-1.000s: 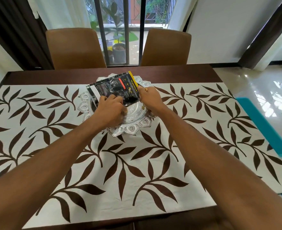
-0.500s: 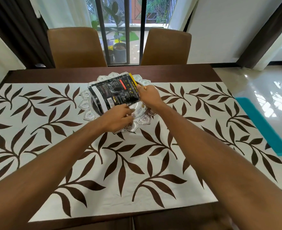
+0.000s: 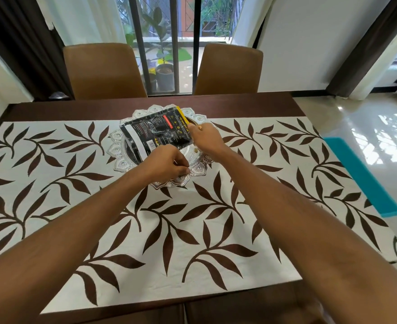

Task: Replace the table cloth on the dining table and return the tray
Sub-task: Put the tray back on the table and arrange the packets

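— The tray (image 3: 116, 149)?
— Only its rim shows; the black packet (image 3: 160, 132), left hand (image 3: 167, 163) and right hand (image 3: 206, 137) cover the middle.
— The packet's print?
— Too small to read. Whether the left hand grips anything can't be told. The table cloth (image 3: 192, 230) runs off the left edge.

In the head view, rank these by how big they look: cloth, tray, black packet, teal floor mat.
1. cloth, by far the largest.
2. tray.
3. packet and mat look about equal. The mat lies farther off on the floor, so I leave them unranked.
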Available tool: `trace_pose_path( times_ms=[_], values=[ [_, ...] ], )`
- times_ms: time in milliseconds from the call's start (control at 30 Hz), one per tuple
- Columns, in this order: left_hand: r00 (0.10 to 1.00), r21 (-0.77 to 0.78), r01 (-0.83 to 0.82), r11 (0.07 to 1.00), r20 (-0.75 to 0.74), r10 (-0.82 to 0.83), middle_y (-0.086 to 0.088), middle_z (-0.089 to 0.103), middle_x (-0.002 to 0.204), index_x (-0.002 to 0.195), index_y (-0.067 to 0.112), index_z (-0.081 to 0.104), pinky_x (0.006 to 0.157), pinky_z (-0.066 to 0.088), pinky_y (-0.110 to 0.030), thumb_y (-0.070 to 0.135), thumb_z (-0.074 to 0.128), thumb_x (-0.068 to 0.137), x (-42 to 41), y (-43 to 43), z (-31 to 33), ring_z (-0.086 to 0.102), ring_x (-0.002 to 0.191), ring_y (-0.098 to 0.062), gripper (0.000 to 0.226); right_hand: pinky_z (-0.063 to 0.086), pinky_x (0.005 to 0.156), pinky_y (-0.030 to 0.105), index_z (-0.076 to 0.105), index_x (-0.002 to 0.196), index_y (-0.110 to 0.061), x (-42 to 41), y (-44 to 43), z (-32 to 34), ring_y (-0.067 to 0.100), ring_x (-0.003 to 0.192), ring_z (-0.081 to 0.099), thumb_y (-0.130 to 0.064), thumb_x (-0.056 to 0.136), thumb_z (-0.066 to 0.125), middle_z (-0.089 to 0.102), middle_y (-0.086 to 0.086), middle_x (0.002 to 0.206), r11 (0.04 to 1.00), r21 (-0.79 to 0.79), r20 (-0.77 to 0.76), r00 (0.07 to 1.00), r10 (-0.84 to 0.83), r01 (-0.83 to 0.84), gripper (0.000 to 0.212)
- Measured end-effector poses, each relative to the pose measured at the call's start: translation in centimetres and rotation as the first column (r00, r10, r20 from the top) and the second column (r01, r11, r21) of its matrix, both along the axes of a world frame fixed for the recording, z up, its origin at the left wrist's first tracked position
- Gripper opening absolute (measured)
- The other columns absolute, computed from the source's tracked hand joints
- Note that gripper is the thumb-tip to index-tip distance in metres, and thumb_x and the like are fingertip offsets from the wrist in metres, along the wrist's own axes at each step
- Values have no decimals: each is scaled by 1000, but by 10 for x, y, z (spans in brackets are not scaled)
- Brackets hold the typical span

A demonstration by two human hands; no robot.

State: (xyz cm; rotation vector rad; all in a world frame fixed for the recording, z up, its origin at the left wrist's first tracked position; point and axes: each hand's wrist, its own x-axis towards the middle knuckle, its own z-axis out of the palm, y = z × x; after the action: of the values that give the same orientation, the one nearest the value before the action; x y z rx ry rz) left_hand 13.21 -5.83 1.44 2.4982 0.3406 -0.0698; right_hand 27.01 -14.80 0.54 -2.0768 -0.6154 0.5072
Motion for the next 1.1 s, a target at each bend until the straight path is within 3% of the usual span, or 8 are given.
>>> trace_pose_path(
  times_ms=[100,300,400,600,700,800,1000,1100],
  values=[
    [997,-58,-78,995,26,79,9,74,85,92,19,79,79,58,-30,23,80,82,-1,-3,0,68,77,-3,11,35,43,20,60,81,-11,-3,-13,3,7,51,47,-37,106,45,57,1,66,996,80,-100,994,-39,48,39],
    [990,-72,-107,992,89,114,5,75,85,92,16,79,70,56,-23,18,78,84,-5,-3,-3,69,75,-6,8,31,43,24,54,77,-14,-6,-28,-4,7,44,40,-42,105,46,51,3,63,980,131,-300,948,-104,149,41],
    [995,6,-58,998,85,57,5,75,89,97,15,78,68,49,-15,16,75,86,-3,-2,-2,67,77,-2,11,30,40,22,54,74,-14,-9,-34,-2,8,43,37,-41,105,47,49,1,60,976,140,-337,935,-113,169,42],
    [998,135,47,990,37,-52,1,73,94,101,13,74,79,55,-27,11,69,90,2,-2,4,67,84,-11,12,27,42,22,51,72,-15,-18,-46,4,8,45,34,-39,105,47,45,0,59,967,172,-399,911,-104,186,41],
    [998,140,49,989,43,-55,3,71,94,101,13,73,74,50,-19,10,68,91,1,-3,7,65,84,-9,11,24,41,20,48,71,-18,-29,-60,2,6,44,31,-37,105,47,43,-3,58,950,218,-513,854,-83,223,39],
    [992,88,3,996,122,-14,5,69,90,98,14,73,73,50,-16,12,68,91,-2,-10,10,62,81,-2,9,22,37,17,46,70,-20,-41,-74,-13,6,43,29,-36,106,46,42,-4,56,911,225,-713,696,-89,347,40],
    [919,-110,-70,991,379,107,14,67,85,100,17,74,70,48,-8,14,70,90,-6,-56,21,63,79,4,11,20,28,12,50,70,-17,-69,-88,-36,3,33,33,-38,107,44,43,-3,52,770,215,-975,183,129,601,42],
    [894,-180,-52,982,431,126,11,71,87,100,17,76,72,50,-9,12,70,88,-10,-82,16,66,80,4,14,22,29,11,57,75,-13,-79,-89,-32,3,34,35,-32,105,46,46,-2,53,721,229,-972,120,200,654,37]
  ],
)
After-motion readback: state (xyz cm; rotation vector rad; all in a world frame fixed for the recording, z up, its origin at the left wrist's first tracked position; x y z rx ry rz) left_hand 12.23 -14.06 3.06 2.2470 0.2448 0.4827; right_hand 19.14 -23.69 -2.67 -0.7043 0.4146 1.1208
